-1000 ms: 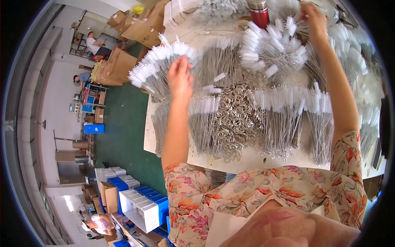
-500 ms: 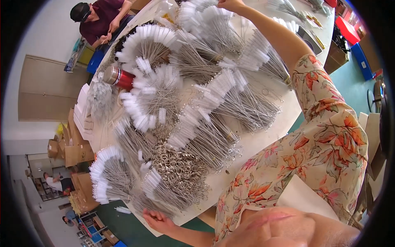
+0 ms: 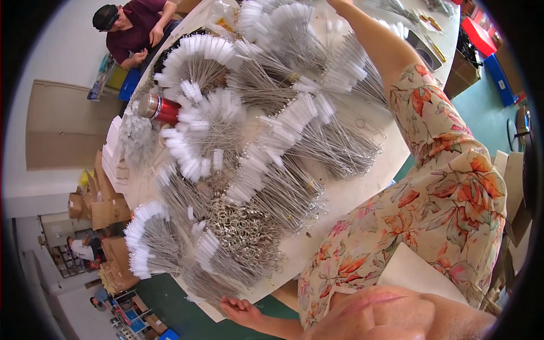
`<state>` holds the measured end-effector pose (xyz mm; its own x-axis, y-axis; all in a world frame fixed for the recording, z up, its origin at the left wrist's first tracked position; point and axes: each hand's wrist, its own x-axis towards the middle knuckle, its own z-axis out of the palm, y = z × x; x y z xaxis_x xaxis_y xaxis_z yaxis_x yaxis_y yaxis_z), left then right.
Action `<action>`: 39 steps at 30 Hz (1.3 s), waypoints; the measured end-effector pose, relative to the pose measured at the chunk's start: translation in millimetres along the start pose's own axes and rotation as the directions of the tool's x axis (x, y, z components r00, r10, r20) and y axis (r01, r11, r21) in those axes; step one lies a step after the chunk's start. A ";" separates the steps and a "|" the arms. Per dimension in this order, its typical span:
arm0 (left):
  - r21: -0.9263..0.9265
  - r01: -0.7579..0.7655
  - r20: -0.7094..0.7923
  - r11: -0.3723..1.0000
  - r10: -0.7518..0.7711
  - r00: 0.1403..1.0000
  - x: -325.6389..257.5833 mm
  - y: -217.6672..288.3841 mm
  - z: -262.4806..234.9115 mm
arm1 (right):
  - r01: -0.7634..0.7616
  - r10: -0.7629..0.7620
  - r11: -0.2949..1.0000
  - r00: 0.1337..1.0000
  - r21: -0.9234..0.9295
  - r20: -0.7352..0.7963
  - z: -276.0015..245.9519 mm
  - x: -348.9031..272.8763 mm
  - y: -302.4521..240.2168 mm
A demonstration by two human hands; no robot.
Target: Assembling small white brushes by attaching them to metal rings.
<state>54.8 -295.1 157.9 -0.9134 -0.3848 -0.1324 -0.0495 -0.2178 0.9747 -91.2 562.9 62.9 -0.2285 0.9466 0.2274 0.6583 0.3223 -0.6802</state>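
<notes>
My left hand (image 3: 241, 311) is at the lower table edge with its fingers closed. A thin wire brush (image 3: 195, 300) runs through them, its pale bristle end to the left and its wire end showing to the right. Beside it lie a small bundle of wire brushes (image 3: 218, 258) and a heap of metal rings (image 3: 243, 229). My right arm reaches to the top of the view. Only part of my right hand (image 3: 340, 3) shows there, cut off by the edge, so its fingers cannot be made out.
Bundles of white-bristled wire brushes (image 3: 272, 150) cover much of the table (image 3: 351, 195). A red flask (image 3: 160, 107) stands among them. Scissors (image 3: 430, 22) lie at the upper right. Another person (image 3: 136, 34) sits at the upper left. Cardboard boxes (image 3: 110, 212) stand beyond the table.
My left hand has moved right and slightly down, and the brush's bristle end has shifted with it. My right hand has moved right and up, mostly out of view.
</notes>
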 end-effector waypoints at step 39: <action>-0.165 -0.012 0.102 0.986 0.029 0.994 -42.0 -41.2 -58.6 | 0.678 -0.621 0.731 0.610 0.081 0.492 -45.7 -231.3 -183.6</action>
<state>118.8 -322.5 112.8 -0.9508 -0.2977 -0.0854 0.0285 -0.3587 0.9330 -126.4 285.0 167.0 -0.9010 0.3749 0.2181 0.2680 0.8766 -0.3996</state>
